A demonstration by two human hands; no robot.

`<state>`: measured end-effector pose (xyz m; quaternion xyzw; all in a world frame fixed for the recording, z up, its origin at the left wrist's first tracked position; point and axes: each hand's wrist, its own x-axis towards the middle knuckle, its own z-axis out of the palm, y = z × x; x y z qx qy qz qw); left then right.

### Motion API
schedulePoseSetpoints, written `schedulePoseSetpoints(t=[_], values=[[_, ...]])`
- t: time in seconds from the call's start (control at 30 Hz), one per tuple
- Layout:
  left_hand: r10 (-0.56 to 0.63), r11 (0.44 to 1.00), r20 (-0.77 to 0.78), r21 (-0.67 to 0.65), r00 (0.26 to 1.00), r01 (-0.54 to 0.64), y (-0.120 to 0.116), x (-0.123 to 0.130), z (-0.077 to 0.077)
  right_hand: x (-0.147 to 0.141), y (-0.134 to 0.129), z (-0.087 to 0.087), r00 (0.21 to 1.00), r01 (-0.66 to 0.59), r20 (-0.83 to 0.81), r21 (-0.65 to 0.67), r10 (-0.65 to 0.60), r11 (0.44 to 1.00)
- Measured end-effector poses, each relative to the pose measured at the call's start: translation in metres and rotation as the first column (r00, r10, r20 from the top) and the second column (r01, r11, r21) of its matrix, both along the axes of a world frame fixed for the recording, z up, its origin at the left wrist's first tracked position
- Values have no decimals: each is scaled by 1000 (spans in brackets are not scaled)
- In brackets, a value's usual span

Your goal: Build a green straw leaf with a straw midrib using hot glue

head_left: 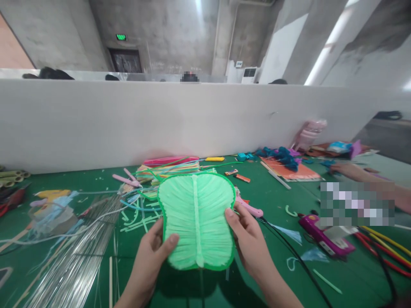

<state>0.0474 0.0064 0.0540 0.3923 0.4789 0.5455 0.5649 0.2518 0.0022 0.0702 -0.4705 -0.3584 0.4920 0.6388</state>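
A light green leaf [212, 218] made of fuzzy strips, with a raised midrib and a darker green rim, is held up over the table. My left hand [152, 252] grips its lower left edge, thumb on the front face. On the opposite side, my right hand [248, 237] pinches the right edge, with its thumb also in front and the fingers partly behind. A thin stem or wire hangs below the leaf's base. Behind the leaf lies a bundle of coloured pipe cleaners [170, 166], partly covered by it.
On the green table [257, 282], a bundle of metal wires [86, 252] and a yellow glue gun [53, 196] lie left. To the right are a pink-handled tool [248, 207] with a black cord and a magenta device [324, 237]. Another person's hand [348, 171] reaches in. A white partition [128, 119] stands behind.
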Motion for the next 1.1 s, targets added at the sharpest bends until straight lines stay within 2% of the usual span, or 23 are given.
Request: schedulePoseSetpoints(t=[0.07,0.13,0.23,0.33,0.6,0.77,0.9,1.0,1.07,1.1], values=[[40,997,-23,69,999,-38,8,-7,1,5,-1,-4,997,25,69,22,-27,999],[131,980,-140,167,981,-107,13,-14,1,11,-3,-7,988,-2,154,49,-5,999],[259,942,-332,295,907,-161,13,-18,-2,16,-5,-7,961,-71,273,64,51,995],[266,943,-366,290,892,-163,13,-18,-6,16,-7,-3,933,-119,348,69,88,991],[245,959,-202,191,948,-208,20,-17,-11,10,-16,3,893,-158,432,48,122,986],[287,945,53,149,956,-292,26,-22,-5,19,-13,-1,876,-98,477,40,67,994],[393,906,293,37,871,-422,45,-56,-5,32,-10,-4,856,18,514,80,-57,997],[487,857,375,-33,788,-514,58,-90,-7,39,-9,-6,869,7,493,67,-39,998],[480,858,399,-29,781,-512,61,-104,-7,42,-9,-6,896,-11,445,49,-12,999],[446,876,404,-14,799,-482,60,-106,-6,42,-8,-6,908,-12,418,44,-8,999]])
